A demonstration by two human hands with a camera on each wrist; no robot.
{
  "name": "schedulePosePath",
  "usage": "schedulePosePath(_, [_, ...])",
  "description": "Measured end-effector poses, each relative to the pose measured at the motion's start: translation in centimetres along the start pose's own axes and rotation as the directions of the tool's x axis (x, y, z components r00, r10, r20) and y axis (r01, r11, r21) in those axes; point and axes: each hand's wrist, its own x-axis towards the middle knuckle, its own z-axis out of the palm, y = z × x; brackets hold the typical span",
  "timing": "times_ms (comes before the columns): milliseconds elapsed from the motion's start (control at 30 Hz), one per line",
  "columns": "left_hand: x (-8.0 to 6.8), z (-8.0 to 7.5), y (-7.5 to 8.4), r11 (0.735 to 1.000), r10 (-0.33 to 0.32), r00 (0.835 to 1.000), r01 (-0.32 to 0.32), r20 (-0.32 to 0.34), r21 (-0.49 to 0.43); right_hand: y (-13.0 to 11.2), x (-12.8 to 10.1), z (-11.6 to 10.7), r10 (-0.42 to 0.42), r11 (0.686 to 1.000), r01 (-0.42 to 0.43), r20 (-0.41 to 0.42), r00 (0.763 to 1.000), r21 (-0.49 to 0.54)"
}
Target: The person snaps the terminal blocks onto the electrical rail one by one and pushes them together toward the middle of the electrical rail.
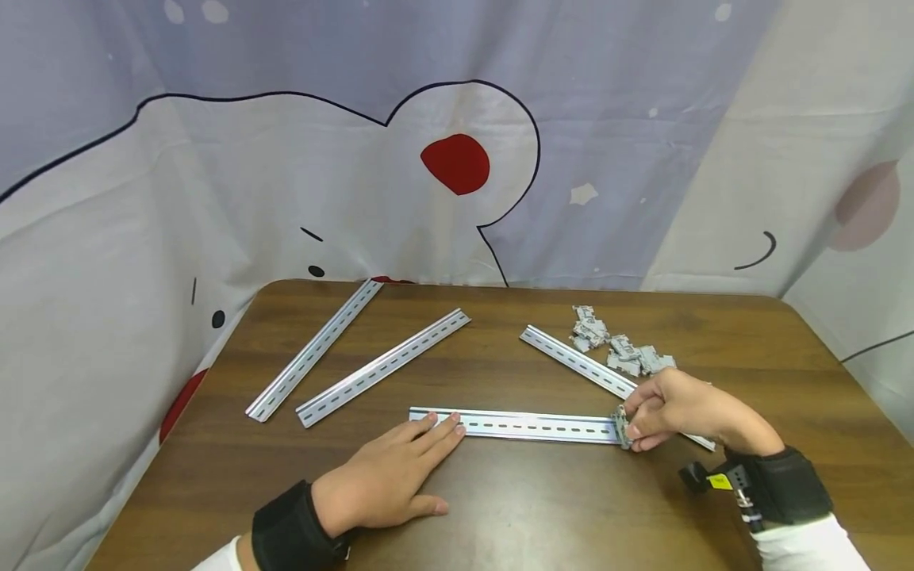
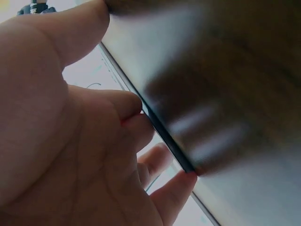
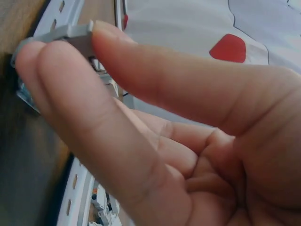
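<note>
left hand (image 1: 389, 484) flat on rail (image 1: 528, 426); right hand (image 1: 674, 408) pinches grey clip (image 1: 623, 427).

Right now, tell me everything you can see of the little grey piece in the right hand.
The small grey clip looks like moulded plastic, a flat-sided block with notched edges. The right hand pinches it between thumb and fingers, holding it upright at the right end of the nearest slotted metal rail, which lies flat on the wooden table. Whether it has seated on the rail cannot be told.

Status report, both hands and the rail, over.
Left hand flat, pressing slotted metal rail. Right hand pinches small grey plastic clip at rail end. Nothing blocking.
</note>
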Motion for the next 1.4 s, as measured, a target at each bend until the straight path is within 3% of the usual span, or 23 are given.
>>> schedulePosePath(467, [0.0, -0.6, 0.1, 1.0, -0.026, 0.999, 0.026, 0.028, -0.002, -2.0, 3.5, 4.6, -0.027, 0.991, 0.036, -0.069, 0.997, 0.129])
schedulePosePath(667, [0.0, -0.6, 0.0, 1.0, -0.026, 0.999, 0.026, 0.024, -0.007, -2.7, 4.6, 5.8, -0.038, 0.992, 0.05, -0.105, 0.994, 0.118])
schedulePosePath(1000, [0.0, -0.5, -0.2, 1.0, -0.026, 0.999, 0.026, 0.042, -0.006, -3.1, 7.6, 8.5, -0.052, 0.963, 0.072, -0.081, 0.995, 0.261])
schedulePosePath(1200, [0.1, -0.5, -0.1, 0.999, -0.029, 0.999, 0.029, 0.037, -0.022, -4.1, 9.1, 10.3, -0.059, 0.954, 0.081, -0.084, 0.995, 0.287])
schedulePosePath(1400, [0.1, -0.3, 0.0, 0.999, -0.028, 0.999, 0.03, 0.044, -0.031, -4.3, 9.0, 10.9, -0.048, 0.957, 0.072, -0.091, 0.995, 0.28])
